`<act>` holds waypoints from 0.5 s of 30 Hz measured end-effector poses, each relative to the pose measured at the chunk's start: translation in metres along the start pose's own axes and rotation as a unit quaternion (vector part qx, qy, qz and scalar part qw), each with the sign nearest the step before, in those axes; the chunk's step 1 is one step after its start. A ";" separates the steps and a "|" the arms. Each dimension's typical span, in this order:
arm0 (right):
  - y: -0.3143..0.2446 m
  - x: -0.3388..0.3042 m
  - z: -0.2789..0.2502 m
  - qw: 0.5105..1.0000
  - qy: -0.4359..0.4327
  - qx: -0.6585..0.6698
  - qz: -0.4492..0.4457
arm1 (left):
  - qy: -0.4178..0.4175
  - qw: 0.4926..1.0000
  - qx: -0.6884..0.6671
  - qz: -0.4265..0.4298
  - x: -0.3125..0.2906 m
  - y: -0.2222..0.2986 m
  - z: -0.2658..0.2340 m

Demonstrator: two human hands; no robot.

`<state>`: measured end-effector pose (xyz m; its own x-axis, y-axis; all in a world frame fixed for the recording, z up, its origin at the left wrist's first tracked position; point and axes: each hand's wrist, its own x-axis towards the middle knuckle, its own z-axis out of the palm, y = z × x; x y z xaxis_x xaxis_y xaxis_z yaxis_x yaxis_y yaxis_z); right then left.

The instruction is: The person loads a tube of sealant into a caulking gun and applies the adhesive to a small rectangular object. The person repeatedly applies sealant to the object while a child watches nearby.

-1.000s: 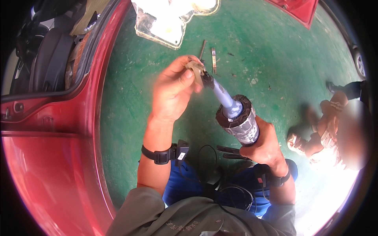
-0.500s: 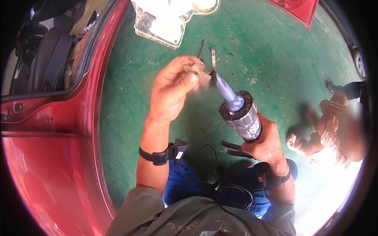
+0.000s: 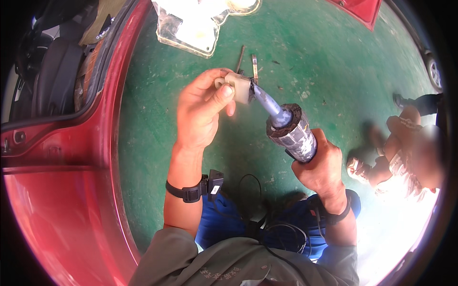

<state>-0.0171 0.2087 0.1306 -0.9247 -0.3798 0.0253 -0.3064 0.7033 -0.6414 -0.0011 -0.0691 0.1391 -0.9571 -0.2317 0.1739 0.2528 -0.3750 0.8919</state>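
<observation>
My left hand (image 3: 200, 107) pinches a small off-white, translucent plastic piece (image 3: 241, 89) between thumb and fingers, over the floor in front of me. Black, sticky-looking sealant (image 3: 252, 89) coats the piece's right edge. My right hand (image 3: 324, 164) is wrapped around the rear of a caulking gun (image 3: 299, 140), whose thick barrel is smeared black and whitish. Its blue-grey nozzle (image 3: 270, 105) points up and left, and the tip meets the sealant at that edge. The gun's handle is mostly hidden by my fingers.
A red car body (image 3: 57, 205) with an open doorway fills the left. At the top lies a brightly lit clear plastic sheet (image 3: 191, 35). A thin rod (image 3: 240, 58) and a metal strip (image 3: 255, 66) rest on the green floor (image 3: 305, 62). Another person (image 3: 396, 148) is at the right.
Both hands have shifted slightly left with the plastic piece and caulking gun. The piece has turned so its flat face shows more. The dark levers below the gun no longer show.
</observation>
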 end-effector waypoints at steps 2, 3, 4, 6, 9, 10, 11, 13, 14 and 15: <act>-0.001 -0.002 0.001 1.000 0.014 -0.012 -0.004 | 0.010 1.000 0.000 -0.006 0.000 -0.001 0.001; -0.001 -0.003 0.003 0.999 0.019 -0.027 -0.007 | 0.019 1.000 0.002 -0.007 0.000 0.000 0.003; -0.001 -0.004 0.004 0.999 0.024 -0.042 -0.009 | 0.028 1.000 0.004 -0.008 -0.001 0.000 0.004; -0.001 -0.004 0.004 0.998 0.029 -0.062 -0.006 | 0.039 0.999 0.012 -0.008 -0.001 -0.001 0.004; 0.000 -0.004 0.002 0.997 0.032 -0.073 0.003 | 0.063 0.998 0.012 -0.004 -0.001 -0.002 0.005; 0.000 -0.004 0.003 0.997 0.034 -0.075 0.002 | 0.072 0.997 0.010 -0.001 0.000 -0.002 0.005; 0.001 -0.004 0.003 0.996 0.037 -0.075 0.000 | 0.071 0.997 -0.005 -0.006 0.001 -0.002 0.005; 0.002 -0.004 0.003 0.996 0.035 -0.079 -0.001 | 0.068 0.997 -0.035 -0.016 0.002 -0.003 0.002; 0.003 -0.003 0.003 0.996 0.034 -0.080 -0.003 | 0.063 0.996 -0.053 -0.020 0.003 -0.004 0.000; 0.004 -0.003 0.002 0.997 0.038 -0.071 -0.008 | 0.057 0.996 -0.070 -0.025 0.004 -0.006 -0.003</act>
<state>-0.0150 0.2117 0.1269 -0.9321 -0.3491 0.0964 -0.3456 0.7773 -0.5257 -0.0061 -0.0705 0.1335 -0.9490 -0.3062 0.0751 0.2298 -0.5087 0.8297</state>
